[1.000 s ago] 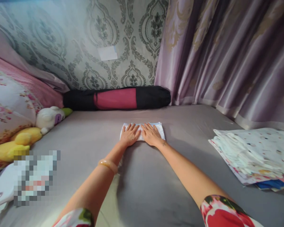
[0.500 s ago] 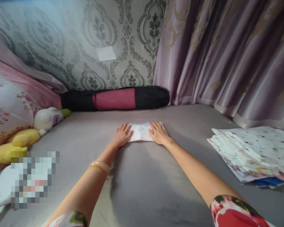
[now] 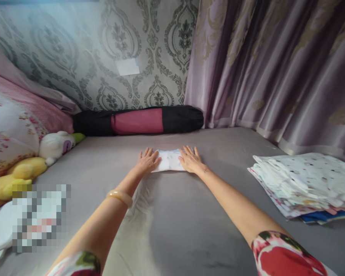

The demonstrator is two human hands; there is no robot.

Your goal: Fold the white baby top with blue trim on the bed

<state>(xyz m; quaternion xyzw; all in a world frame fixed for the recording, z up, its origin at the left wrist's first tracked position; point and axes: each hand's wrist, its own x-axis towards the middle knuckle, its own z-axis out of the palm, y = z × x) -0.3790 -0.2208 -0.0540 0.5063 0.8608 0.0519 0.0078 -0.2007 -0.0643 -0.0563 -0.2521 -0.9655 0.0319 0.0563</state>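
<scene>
A small folded white cloth (image 3: 170, 161) with faint blue marks and a light blue far edge lies flat on the grey bed sheet (image 3: 184, 214). My left hand (image 3: 148, 160) rests on its left end, fingers spread and pointing away from me. Over the right end lies my right hand (image 3: 191, 159), also flat with the fingers apart. Both hands hide the cloth's ends. A pale bangle (image 3: 119, 197) circles my left forearm.
At right lies a stack of folded, patterned cloths (image 3: 307, 184). A long black and maroon bag (image 3: 138, 121) lies along the wall. Plush toys (image 3: 56, 147) and a floral pillow (image 3: 10, 126) line the left side, near a white object (image 3: 5, 226). Curtains (image 3: 247, 69) hang at right.
My left hand has slid slightly left, showing a little more of the cloth's left end. My right hand stays on the right end. The whole view has shifted slightly.
</scene>
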